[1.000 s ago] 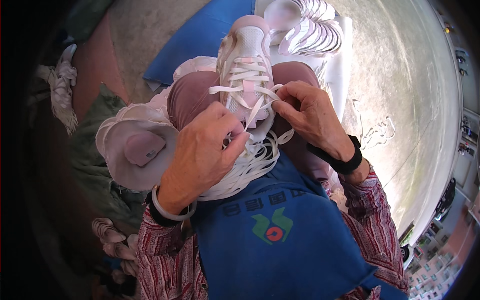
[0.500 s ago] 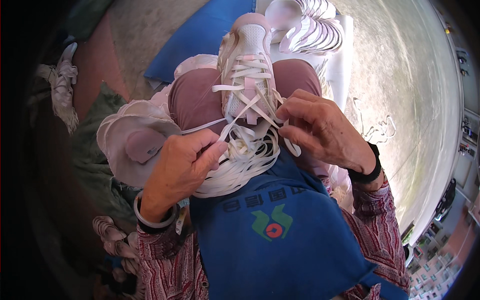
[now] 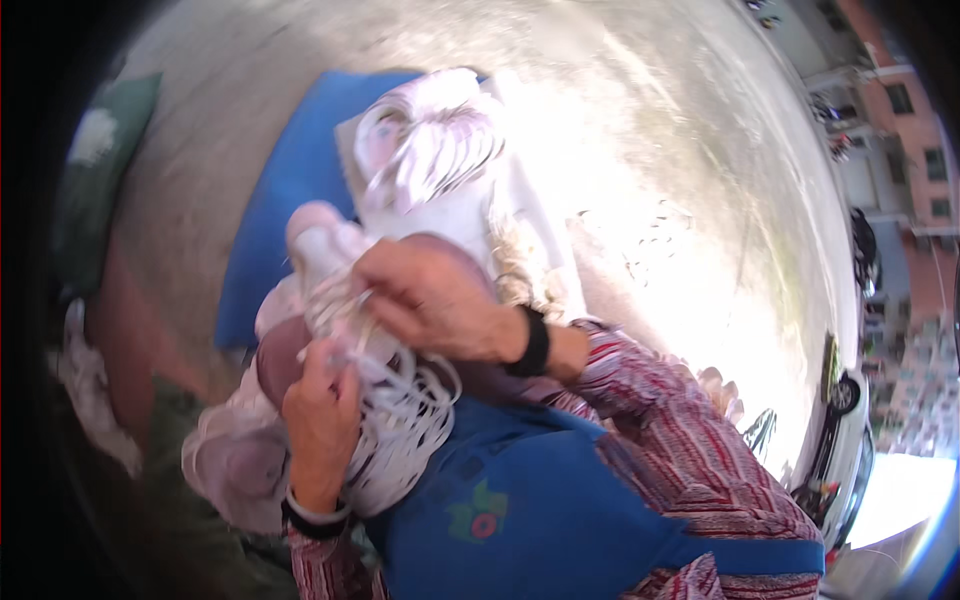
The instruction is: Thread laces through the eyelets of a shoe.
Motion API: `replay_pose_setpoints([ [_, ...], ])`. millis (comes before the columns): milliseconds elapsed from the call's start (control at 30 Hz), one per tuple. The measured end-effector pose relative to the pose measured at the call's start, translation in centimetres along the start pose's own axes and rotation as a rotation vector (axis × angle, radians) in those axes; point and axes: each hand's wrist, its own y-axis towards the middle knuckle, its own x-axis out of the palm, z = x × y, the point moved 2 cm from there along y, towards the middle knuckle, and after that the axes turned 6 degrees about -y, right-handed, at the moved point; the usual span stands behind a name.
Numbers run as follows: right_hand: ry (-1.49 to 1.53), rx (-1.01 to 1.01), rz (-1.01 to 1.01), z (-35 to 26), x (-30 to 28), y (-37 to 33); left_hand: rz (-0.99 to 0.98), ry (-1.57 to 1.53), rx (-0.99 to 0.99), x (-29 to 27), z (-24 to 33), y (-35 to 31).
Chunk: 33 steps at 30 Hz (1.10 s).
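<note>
A pale pink and white shoe upper (image 3: 322, 243) rests between my knees, toe pointing away, blurred by motion. My left hand (image 3: 322, 415) is at its near end, fingers closed in a pinch on a white shoelace (image 3: 345, 352). Bent over the laced part is my right hand (image 3: 435, 300), its fingers curled closed at the lacing; their tips are smeared, but they appear to grip the lace. A loose heap of white shoelaces (image 3: 405, 430) lies in my lap on the blue apron (image 3: 570, 500), just right of my left hand.
Beyond my knees, a stack of pink and white shoe uppers (image 3: 450, 140) sits on a pale surface (image 3: 430, 225) with blue sheeting (image 3: 275, 200) beside it. More uppers (image 3: 235, 465) lie at my left. A bundle of cream laces (image 3: 515, 255) hangs near my right knee.
The view has swung right, so the shoe upper and my lap appear further left. My right hand has crossed leftward over the lacing, and my hands are closer together.
</note>
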Motion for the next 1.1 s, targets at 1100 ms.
replay_pose_setpoints([
  [1100,-0.456,-0.12,-0.01,1.9,-4.7,3.1,0.013,-0.32,0.19,-11.9,-0.4,-4.8],
])
